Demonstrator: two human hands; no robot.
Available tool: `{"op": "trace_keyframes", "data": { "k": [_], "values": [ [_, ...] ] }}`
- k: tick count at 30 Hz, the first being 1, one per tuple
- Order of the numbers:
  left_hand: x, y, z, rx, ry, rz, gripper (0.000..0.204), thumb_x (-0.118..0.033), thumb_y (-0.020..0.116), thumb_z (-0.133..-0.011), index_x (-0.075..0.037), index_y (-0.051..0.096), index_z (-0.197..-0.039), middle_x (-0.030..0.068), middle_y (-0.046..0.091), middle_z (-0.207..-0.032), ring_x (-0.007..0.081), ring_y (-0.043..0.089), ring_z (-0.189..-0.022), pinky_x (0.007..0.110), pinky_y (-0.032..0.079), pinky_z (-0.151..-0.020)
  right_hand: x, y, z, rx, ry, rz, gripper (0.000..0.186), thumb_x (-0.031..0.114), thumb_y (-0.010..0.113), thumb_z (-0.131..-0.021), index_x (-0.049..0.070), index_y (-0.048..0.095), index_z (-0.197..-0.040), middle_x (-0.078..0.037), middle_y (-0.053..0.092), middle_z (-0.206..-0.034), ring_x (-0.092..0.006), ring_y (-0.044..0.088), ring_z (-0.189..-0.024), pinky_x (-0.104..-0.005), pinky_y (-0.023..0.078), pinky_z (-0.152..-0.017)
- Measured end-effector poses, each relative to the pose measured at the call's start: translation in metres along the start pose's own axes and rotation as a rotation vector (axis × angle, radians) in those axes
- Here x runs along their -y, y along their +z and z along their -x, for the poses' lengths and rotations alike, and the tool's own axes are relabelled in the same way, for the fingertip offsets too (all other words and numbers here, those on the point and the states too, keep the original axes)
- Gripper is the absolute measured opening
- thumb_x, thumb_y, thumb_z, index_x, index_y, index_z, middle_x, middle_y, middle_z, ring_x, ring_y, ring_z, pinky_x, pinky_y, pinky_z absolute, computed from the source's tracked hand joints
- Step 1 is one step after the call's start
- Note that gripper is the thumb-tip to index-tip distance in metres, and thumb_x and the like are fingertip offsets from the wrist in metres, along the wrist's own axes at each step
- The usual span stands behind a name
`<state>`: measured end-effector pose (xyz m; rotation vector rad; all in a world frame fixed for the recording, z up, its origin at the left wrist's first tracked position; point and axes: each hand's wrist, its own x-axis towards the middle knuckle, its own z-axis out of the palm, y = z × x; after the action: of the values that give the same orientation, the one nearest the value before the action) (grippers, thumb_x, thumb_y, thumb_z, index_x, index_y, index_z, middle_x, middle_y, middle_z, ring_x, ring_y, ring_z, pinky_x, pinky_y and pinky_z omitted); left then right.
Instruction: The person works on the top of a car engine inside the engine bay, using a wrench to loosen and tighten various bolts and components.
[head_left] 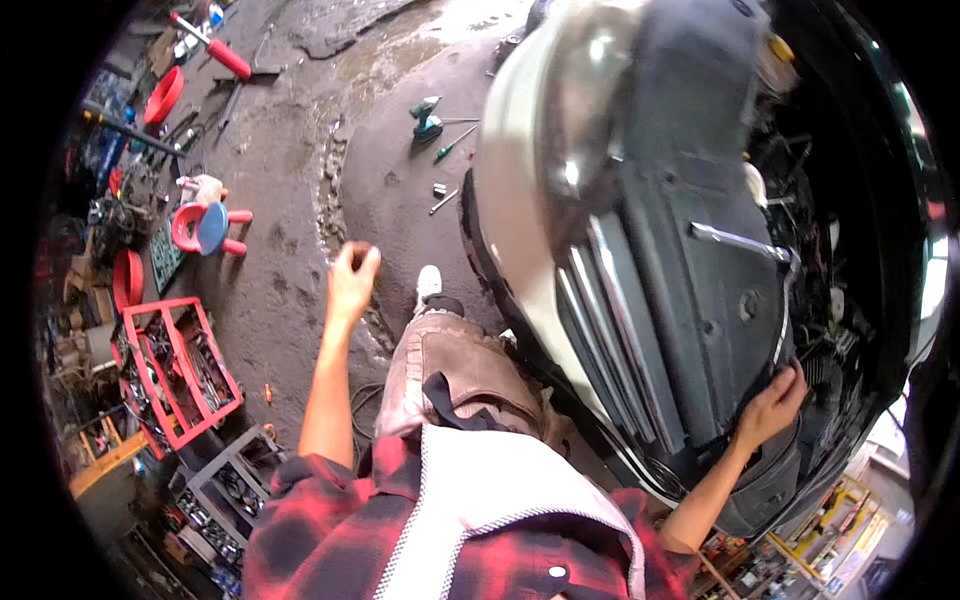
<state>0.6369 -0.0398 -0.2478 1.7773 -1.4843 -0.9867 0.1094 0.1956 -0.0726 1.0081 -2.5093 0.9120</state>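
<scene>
The chrome bar [740, 241] is found lying on the black cover [700, 330] at the front of the car [535, 230], beyond the fingertips of the right hand [772, 408] and slightly to their left. Its long axis is directed roughly across the view, with the right end set at the edge of the engine bay [825, 330]. From that end a thin rod [787, 315] is traced back toward the wearer, its near end close to the right fingertips. The right hand is much the nearer; the left hand [350, 290] is held well apart, above the floor [290, 180].

Right fingers: bent at the margin of the cover; whether the rod or the margin is gripped cannot be told. Left fingers: curled, tips drawn toward the thumb (nothing is seen protruding, though a small item could be concealed).

The joint between bar and rod is poorly resolved; one piece or two cannot be determined. The rod's near end is lost beside the fingers, and much of the engine bay is obscured by shadow.
</scene>
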Motion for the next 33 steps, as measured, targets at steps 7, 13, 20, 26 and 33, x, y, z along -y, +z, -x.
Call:
{"op": "trace_keyframes", "data": {
  "k": [7, 13, 20, 26, 33],
  "values": [
    [0.164, 0.040, 0.083, 0.534, -0.567, -0.437, 0.062, -0.045, 0.068, -0.085, -0.003, 0.057, -0.129, 0.0287, 0.049, -0.132, 0.0460, 0.051, -0.121, 0.053, 0.044, -0.100, 0.132, 0.038, 0.030, -0.324, -0.307, 0.133, 0.029, 0.018, 0.044, -0.105, -0.004, 0.062, -0.111, -0.013, 0.061, -0.104, -0.0240, 0.060, -0.089, -0.0363, 0.049, -0.078],
    [0.246, 0.019, 0.004, 0.762, -0.557, -0.362, 0.073, -0.048, 0.066, -0.084, -0.011, 0.045, -0.143, 0.0248, 0.039, -0.143, 0.0464, 0.041, -0.131, 0.057, 0.038, -0.105, 0.280, 0.190, 0.126, 0.552, -0.761, 0.181, 0.025, -0.004, 0.059, -0.080, -0.002, 0.065, -0.104, -0.018, 0.062, -0.093, -0.0345, 0.058, -0.085, -0.0433, 0.047, -0.078],
    [0.315, 0.050, -0.014, 0.909, -0.976, -0.295, 0.094, -0.060, 0.063, -0.083, -0.013, 0.024, -0.155, 0.0294, 0.030, -0.151, 0.0511, 0.038, -0.135, 0.055, 0.036, -0.109, 0.290, 0.297, 0.128, 0.760, -0.459, 0.432, 0.017, 0.003, 0.059, -0.091, -0.002, 0.061, -0.107, -0.019, 0.058, -0.102, -0.0365, 0.057, -0.094, -0.0417, 0.046, -0.084],
    [0.317, 0.053, -0.030, 0.918, -1.002, -0.355, 0.094, -0.059, 0.063, -0.083, -0.013, 0.024, -0.155, 0.0297, 0.032, -0.149, 0.0501, 0.041, -0.133, 0.054, 0.039, -0.106, 0.283, 0.312, 0.125, 0.770, -0.337, 0.472, 0.011, 0.007, 0.062, -0.091, -0.002, 0.056, -0.095, -0.014, 0.054, -0.090, -0.0298, 0.054, -0.083, -0.0389, 0.045, -0.075],
    [0.331, 0.060, -0.043, 0.908, -1.029, -0.391, 0.089, -0.052, 0.061, -0.087, -0.008, 0.022, -0.154, 0.0287, 0.038, -0.141, 0.0477, 0.051, -0.123, 0.053, 0.042, -0.101, 0.270, 0.311, 0.125, 0.760, -0.334, 0.506, 0.016, 0.009, 0.063, -0.092, -0.003, 0.055, -0.100, -0.013, 0.053, -0.093, -0.0257, 0.054, -0.081, -0.0348, 0.045, -0.074]
  ]
}}
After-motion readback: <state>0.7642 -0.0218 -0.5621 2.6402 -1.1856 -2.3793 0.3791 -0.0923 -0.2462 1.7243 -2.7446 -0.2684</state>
